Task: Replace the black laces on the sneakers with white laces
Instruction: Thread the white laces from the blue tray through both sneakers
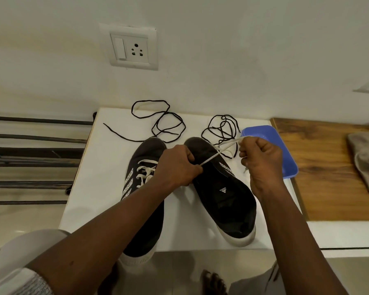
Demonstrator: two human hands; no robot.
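**Head view: both hands hold one white lace over the second sneaker**

The left hand (179, 165) has its fingers curled, pinching the white lace (213, 157) at the inner edge of the second sneaker (224, 196). The right hand (262, 158) is a closed fist around the same lace, raised past the shoe's outer side. The lace runs taut between the two hands above the toe, and one tip hangs below the right fist. Both forearms reach in from the near edge. The left one crosses over the laced sneaker (145, 150).

The two sneakers stand side by side, toes toward the wall, on a white table top (107, 167). The laced sneaker's heel overhangs the near edge, and the second sneaker's heel sits just at it. Bare table shows to the left of the shoes and in a narrow strip on the right.

Two black laces lie loose beyond the toes. One black lace (158, 122) loops up against the wall, and the other black lace (222, 130) lies bunched just beside a blue tray (288, 165). The tray sits at the table's right edge, close behind the right fist.

A wooden surface (324, 167) adjoins on the right, with a grey cloth (366, 162) on it. A rack of dark bars (30, 145) stands to the left, and a wall socket (134, 50) sits above.
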